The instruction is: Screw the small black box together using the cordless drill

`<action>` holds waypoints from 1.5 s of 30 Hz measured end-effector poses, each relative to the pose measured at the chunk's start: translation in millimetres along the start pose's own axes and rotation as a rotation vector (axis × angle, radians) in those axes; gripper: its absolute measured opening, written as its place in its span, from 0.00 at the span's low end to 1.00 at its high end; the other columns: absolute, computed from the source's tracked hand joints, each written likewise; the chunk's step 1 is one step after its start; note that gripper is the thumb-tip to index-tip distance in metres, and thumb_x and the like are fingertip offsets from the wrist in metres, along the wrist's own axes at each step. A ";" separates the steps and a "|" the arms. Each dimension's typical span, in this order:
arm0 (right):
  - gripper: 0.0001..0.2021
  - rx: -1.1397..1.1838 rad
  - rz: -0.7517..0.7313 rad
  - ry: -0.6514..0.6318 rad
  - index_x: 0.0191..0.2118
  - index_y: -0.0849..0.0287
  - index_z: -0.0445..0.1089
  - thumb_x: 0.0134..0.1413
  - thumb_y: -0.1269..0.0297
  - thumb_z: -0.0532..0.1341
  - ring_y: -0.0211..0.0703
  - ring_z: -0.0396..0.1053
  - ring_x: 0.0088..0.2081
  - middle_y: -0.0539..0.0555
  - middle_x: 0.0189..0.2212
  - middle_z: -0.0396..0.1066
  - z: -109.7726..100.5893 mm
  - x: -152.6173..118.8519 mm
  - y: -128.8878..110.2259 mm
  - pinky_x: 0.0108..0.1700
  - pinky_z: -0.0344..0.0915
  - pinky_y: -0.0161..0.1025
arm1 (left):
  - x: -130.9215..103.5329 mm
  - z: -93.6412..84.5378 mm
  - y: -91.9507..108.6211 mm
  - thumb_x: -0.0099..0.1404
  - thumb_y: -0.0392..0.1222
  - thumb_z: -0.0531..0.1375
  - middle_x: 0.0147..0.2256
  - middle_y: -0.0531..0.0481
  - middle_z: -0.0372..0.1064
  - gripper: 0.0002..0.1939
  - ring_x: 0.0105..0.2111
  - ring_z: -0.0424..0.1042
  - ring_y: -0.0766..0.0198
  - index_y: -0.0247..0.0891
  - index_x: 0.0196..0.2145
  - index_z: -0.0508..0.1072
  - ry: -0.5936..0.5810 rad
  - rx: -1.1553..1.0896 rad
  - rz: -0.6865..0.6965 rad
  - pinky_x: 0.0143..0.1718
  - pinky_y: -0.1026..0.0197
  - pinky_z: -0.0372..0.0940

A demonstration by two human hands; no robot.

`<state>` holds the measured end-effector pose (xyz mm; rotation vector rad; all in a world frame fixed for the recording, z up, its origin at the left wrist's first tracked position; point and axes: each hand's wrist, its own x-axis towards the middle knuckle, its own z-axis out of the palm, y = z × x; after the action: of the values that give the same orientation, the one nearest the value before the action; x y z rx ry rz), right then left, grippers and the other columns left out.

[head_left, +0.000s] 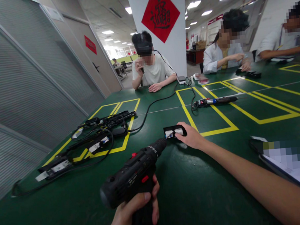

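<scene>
Two hands busy: left hand wrapped round the black drill's handle, right hand gripping the small black part by its right end, over the green table. Drill nose at part's near-left corner; bit contact, can't tell. Probably lining-up stage; next move seems to call for steady part, straight drill. Cabled black gear left.

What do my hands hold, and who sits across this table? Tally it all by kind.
Cordless drill: 1
Small black-and-white part: 1
People seated across the table: 3
Total: 5
</scene>
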<state>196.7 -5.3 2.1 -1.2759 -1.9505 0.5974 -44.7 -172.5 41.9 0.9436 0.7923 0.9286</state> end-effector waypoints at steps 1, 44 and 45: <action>0.17 -0.001 0.003 -0.003 0.47 0.56 0.60 0.51 0.58 0.57 0.43 0.65 0.39 0.54 0.38 0.67 0.0 0.1 0.1 0.41 0.61 0.40 | -0.1 0.2 0.2 0.61 0.38 0.51 0.33 0.49 0.62 0.13 0.19 0.68 0.65 0.37 0.44 0.65 0.002 0.003 0.000 0.24 0.57 0.62; 0.17 -0.006 -0.036 0.016 0.47 0.56 0.60 0.52 0.58 0.57 0.43 0.64 0.38 0.54 0.38 0.66 1.5 0.0 0.8 0.40 0.60 0.39 | -1.7 1.2 6.0 0.62 0.37 0.51 0.35 0.49 0.65 0.13 0.19 0.69 0.66 0.39 0.46 0.63 0.003 0.100 -0.022 0.24 0.59 0.60; 0.17 -0.009 -0.039 0.018 0.47 0.56 0.60 0.51 0.59 0.57 0.43 0.64 0.38 0.54 0.38 0.66 1.9 0.1 1.1 0.40 0.60 0.39 | -1.4 1.5 6.2 0.62 0.37 0.51 0.35 0.49 0.65 0.13 0.19 0.69 0.66 0.39 0.46 0.63 0.004 0.109 -0.022 0.24 0.59 0.60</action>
<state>195.9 -4.7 0.1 -1.2419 -1.9604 0.5565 -45.8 -172.5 48.4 1.0264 0.8618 0.8752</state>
